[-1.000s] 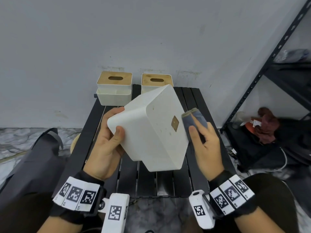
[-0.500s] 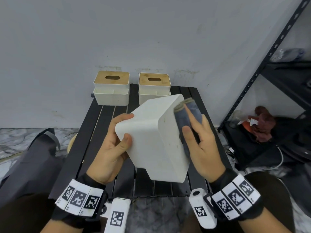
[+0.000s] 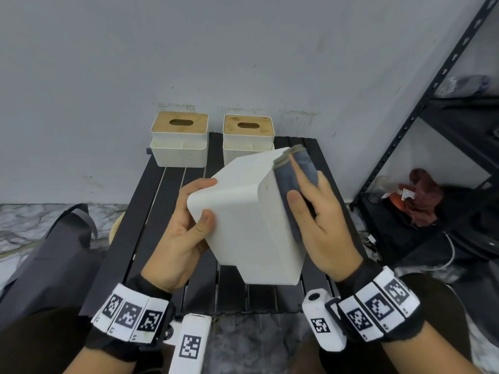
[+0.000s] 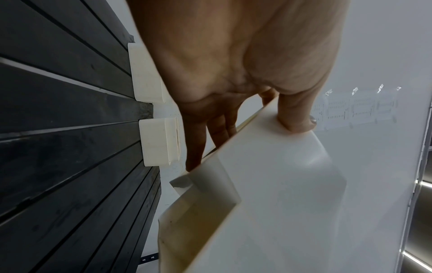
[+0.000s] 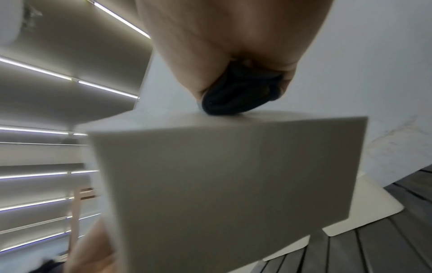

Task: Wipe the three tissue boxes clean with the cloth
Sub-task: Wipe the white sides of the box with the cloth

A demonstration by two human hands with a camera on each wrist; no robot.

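Observation:
My left hand (image 3: pixel 202 202) grips a white tissue box (image 3: pixel 251 220) tilted in the air over the table, thumb on its near face and fingers behind. Against the box's right side my right hand (image 3: pixel 305 195) holds a folded dark blue cloth (image 3: pixel 286 182), thumb and forefinger lying along it, reaching the far upper corner. In the left wrist view the thumb (image 4: pixel 297 114) presses the box (image 4: pixel 280 184). The right wrist view shows the cloth (image 5: pixel 240 92) bunched on the box's edge (image 5: pixel 222 175). Two more white boxes with wooden lids (image 3: pixel 179 143) (image 3: pixel 248 139) stand at the table's back.
A black slatted table (image 3: pixel 172 211) lies below the held box, against a grey wall. A black metal shelf (image 3: pixel 437 117) stands at the right, with a reddish cloth (image 3: pixel 424 195) low on it. A dark bag (image 3: pixel 54 247) sits at the left.
The box has turned, so its right side now faces away from me. The cloth went from beside the box onto that side and slid up toward the far corner.

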